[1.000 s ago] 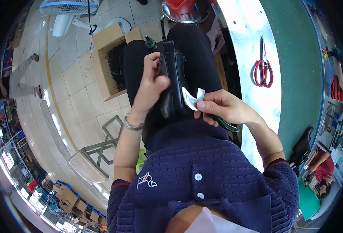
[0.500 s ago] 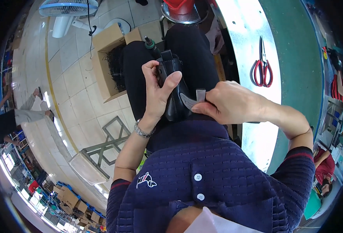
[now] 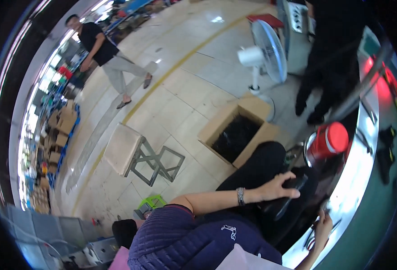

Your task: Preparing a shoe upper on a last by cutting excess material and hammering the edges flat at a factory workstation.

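My left hand (image 3: 275, 189) is closed around a black, leather-like pouch (image 3: 281, 208) lying on my lap, thumb on one side and fingers on the other. Out at the bench edge on the right, my right hand (image 3: 323, 228) has its fingers curled. A small greyish piece (image 3: 326, 207) shows at its fingertips, too blurred to name. Scissors (image 3: 310, 243) lie on the bright metal bench strip beside and partly behind that hand.
An open cardboard box (image 3: 252, 108) of black pieces stands on the floor, near a fan (image 3: 270, 51) and a red container (image 3: 333, 138). A folding stool (image 3: 124, 148) is at left. One person walks at far left; another in dark clothes stands beyond the fan.
My view has swung left. My right hand has moved from the pouch to the bench near the scissors. My left hand still holds the pouch.
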A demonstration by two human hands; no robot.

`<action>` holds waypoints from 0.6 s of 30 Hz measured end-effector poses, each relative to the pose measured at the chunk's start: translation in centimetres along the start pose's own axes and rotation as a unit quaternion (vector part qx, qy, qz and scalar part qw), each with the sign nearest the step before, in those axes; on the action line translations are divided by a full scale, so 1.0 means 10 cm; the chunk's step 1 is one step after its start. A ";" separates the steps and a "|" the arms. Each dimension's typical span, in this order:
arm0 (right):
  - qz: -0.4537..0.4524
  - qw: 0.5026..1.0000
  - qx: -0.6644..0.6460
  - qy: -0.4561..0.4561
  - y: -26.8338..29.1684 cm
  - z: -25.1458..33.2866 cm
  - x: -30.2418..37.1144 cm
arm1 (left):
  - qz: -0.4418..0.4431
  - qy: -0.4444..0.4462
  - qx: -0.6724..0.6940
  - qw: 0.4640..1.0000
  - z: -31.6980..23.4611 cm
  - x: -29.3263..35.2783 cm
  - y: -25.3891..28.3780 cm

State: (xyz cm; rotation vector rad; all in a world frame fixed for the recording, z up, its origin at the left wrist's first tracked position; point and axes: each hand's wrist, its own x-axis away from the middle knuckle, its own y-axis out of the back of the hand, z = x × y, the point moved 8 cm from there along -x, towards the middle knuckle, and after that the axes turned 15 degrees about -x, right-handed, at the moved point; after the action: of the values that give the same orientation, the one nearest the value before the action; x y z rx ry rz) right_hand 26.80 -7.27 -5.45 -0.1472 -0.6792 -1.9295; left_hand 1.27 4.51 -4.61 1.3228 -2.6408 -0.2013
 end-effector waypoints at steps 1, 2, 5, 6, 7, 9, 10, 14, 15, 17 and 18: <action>-0.069 0.993 0.082 0.051 0.24 -0.08 -0.13 | 0.010 0.015 -0.014 1.000 0.06 0.06 0.01; -0.112 0.966 0.227 0.056 0.50 -0.29 -0.33 | 0.000 0.009 -0.020 1.000 0.08 0.06 -0.01; -0.173 0.901 0.392 0.065 1.19 -1.18 -0.88 | -0.010 0.000 -0.017 1.000 0.03 0.08 -0.02; -0.157 0.902 0.398 -0.053 1.13 -1.15 -0.87 | -0.036 -0.005 -0.008 0.999 0.04 0.11 0.03; -0.125 0.912 0.390 0.017 0.92 -0.97 -0.73 | -0.045 -0.005 -0.010 0.999 0.06 0.13 0.10; -0.117 0.853 0.492 0.128 0.60 -0.60 -0.59 | -0.011 -0.004 0.150 0.989 0.06 0.23 0.19; -0.090 0.862 0.418 0.273 0.35 -0.24 -0.38 | -0.046 -0.007 0.140 0.989 0.14 0.30 0.30; 0.231 0.903 0.050 0.359 -0.65 0.69 0.40 | -0.093 0.118 0.292 0.945 -0.13 0.40 0.58; 0.358 0.898 -0.067 0.248 -0.89 0.62 0.46 | -0.040 0.132 0.340 0.930 -0.09 0.37 0.59; 0.447 0.877 -0.065 0.164 -1.20 0.87 0.67 | -0.071 0.150 0.469 0.867 -0.17 0.37 0.71; 0.448 0.871 -0.115 0.166 -1.23 0.96 0.66 | -0.103 0.162 0.521 0.832 -0.21 0.36 0.80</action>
State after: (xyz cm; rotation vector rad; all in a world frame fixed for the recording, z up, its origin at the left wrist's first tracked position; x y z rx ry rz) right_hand 11.23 -3.89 0.30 -0.2235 -0.0857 -1.0744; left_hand -6.63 6.30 -0.57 1.6547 -2.2706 1.4915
